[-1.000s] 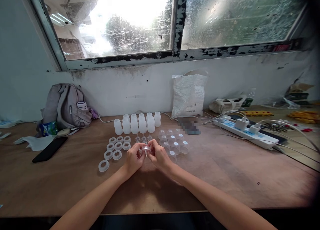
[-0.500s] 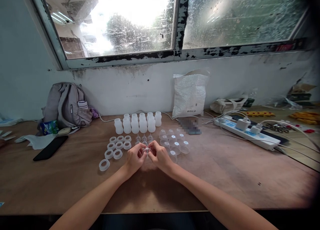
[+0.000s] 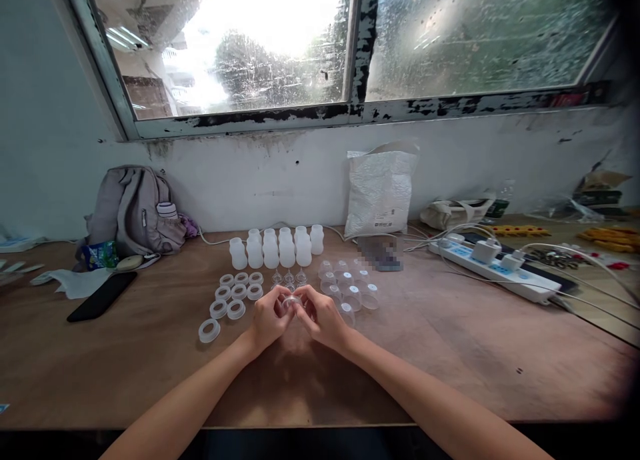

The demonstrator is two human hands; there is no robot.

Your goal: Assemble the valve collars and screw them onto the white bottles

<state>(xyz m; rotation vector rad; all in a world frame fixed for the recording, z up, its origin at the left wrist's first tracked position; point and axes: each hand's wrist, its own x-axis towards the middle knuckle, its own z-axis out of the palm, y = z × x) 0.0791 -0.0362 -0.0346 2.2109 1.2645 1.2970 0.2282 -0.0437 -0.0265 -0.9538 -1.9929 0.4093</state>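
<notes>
My left hand (image 3: 270,320) and my right hand (image 3: 319,317) meet low over the table, fingers closed from both sides on a small translucent bottle ring (image 3: 291,301). The fingers cover much of it, and whether a teat sits inside I cannot tell. Just beyond the fingertips stand several clear bottle teats (image 3: 289,277), partly hidden by my hands. Frosted screw rings (image 3: 236,309) lie in rows to the left of my left hand. Clear dome caps (image 3: 370,299) stand in rows beside my right hand. Small frosted bottles (image 3: 271,248) are lined up upright behind the teats.
A white padded bag (image 3: 380,190) leans on the wall, with a blurred-out item before it. To the right lies a power strip (image 3: 520,277) with plugs and cables. A black phone (image 3: 103,297) and a grey backpack (image 3: 133,210) are at the left.
My fingers have shifted slightly around the small piece, and its round rim shows more plainly now. Both hands stay in nearly the same place; the laid-out parts have not moved.
</notes>
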